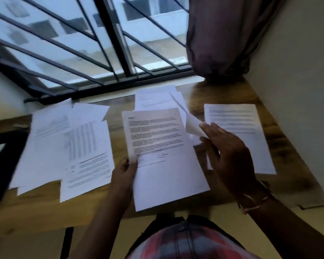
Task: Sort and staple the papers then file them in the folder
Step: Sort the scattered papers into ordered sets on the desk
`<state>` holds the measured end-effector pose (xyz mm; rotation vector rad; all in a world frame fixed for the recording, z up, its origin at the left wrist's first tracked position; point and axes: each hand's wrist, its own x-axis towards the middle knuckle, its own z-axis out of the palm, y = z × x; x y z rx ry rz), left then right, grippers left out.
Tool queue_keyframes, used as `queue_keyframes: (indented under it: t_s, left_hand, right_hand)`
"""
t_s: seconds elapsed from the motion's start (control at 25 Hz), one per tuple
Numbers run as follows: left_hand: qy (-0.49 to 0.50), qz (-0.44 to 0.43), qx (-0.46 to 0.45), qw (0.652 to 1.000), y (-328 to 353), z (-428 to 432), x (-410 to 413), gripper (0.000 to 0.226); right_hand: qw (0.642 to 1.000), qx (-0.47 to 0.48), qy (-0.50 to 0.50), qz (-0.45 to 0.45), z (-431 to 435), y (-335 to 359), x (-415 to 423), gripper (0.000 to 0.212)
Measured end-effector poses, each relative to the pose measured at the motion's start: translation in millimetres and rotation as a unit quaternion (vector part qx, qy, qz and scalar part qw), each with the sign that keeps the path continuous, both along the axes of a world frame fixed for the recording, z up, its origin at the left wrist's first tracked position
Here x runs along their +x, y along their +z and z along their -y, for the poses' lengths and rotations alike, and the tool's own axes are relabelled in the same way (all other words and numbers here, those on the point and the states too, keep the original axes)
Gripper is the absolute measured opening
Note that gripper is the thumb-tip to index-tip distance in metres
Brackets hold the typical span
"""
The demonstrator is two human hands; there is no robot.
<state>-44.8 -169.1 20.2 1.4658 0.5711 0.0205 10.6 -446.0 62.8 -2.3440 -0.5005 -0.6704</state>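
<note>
A stack of papers (166,156) is held tilted above the middle of the desk (45,212). The left hand (124,172) grips its lower left edge, thumb on top. The right hand (228,154) pinches a curled sheet (193,126) beside the stack's upper right corner. A loose, overlapping spread of pages (64,146) lies left, its sheets askew and near the desk's left edge. A squared pile (238,135) lies right, close to the wall (297,90). A third pile (157,99) sits at the far edge under the window (82,43). Bare wood shows along the near edge and in strips between the piles. A dull purple curtain (223,34) hangs in the far right corner. The frame is blurred.
</note>
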Motion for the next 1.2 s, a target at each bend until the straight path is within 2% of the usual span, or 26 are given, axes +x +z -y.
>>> queue_keyframes:
  t_s: [0.28, 0.56, 0.76, 0.84, 0.92, 1.0, 1.04, 1.08, 1.16, 1.2]
  left_hand:
    - [0.123, 0.013, -0.008, 0.992, 12.1, -108.3, -19.5, 0.024]
    - [0.270, -0.007, 0.056, 0.961, 4.4, -305.7, -83.3, 0.016]
    - [0.330, -0.055, 0.148, 0.931, -0.4, -428.4, -125.8, 0.025]
    - [0.326, -0.059, 0.182, 0.926, 15.0, -462.3, -134.8, 0.033]
    - [0.312, -0.071, 0.191, 0.928, 24.8, -490.5, -130.5, 0.039]
    - [0.317, -0.084, 0.184, 0.926, 20.8, -510.7, -121.2, 0.048]
    - [0.333, -0.090, 0.170, 0.923, 18.9, -512.6, -112.8, 0.056]
    - [0.342, -0.063, 0.156, 0.925, 21.0, -504.8, -103.4, 0.055]
    - [0.308, -0.036, 0.141, 0.940, 21.7, -473.7, -79.7, 0.031]
    - [0.272, -0.033, 0.145, 0.951, 22.2, -457.8, -67.7, 0.022]
  right_hand:
    - [0.974, -0.032, 0.212, 0.069, -155.7, 10.5, 9.1, 0.038]
    - [0.935, -0.128, 0.327, 0.057, -356.2, -51.5, -1.8, 0.038]
    - [0.909, -0.247, 0.335, -0.026, -442.2, -95.1, -17.4, 0.026]
    - [0.885, -0.297, 0.340, -0.109, -461.7, -103.5, -21.4, 0.030]
    - [0.856, -0.334, 0.349, -0.183, -471.6, -104.5, -22.0, 0.045]
    - [0.851, -0.310, 0.364, -0.216, -475.3, -98.6, -22.1, 0.054]
    - [0.861, -0.269, 0.359, -0.242, -476.4, -93.5, -19.2, 0.051]
    - [0.874, -0.212, 0.332, -0.285, -476.9, -87.1, -15.0, 0.048]
    - [0.895, -0.053, 0.231, -0.378, -476.0, -73.1, 1.0, 0.046]
    - [0.885, 0.046, 0.178, -0.428, -476.1, -66.0, 12.6, 0.045]
